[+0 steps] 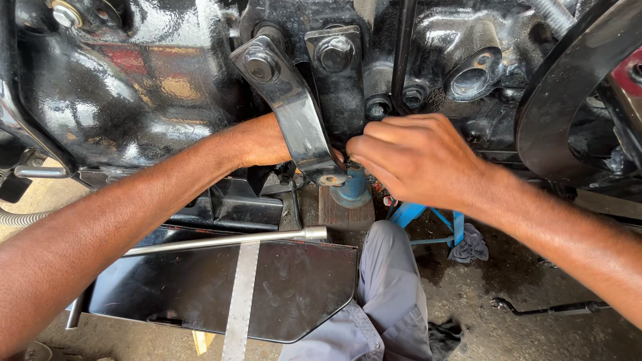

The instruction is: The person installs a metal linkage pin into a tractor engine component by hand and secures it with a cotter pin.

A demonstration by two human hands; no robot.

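A glossy black engine block (154, 87) fills the top of the view. A black metal bracket (294, 113) is bolted to it and slants down to a slotted end. My left hand (267, 140) reaches behind that bracket, and its fingers are hidden. My right hand (414, 157) is closed just right of the bracket's lower end, fingertips pinched on something small that I cannot make out. Directly below stands a blue jack (353, 187) on a wooden block (344, 214).
A long steel bar (227, 242) lies across a black sheet-metal panel (294, 287) on the floor. My grey-trousered knee (391, 287) is at the bottom centre. A blue stand (428, 217), a rag (469, 246), and a rod (548, 309) lie at right. A large pulley (568, 100) sits at upper right.
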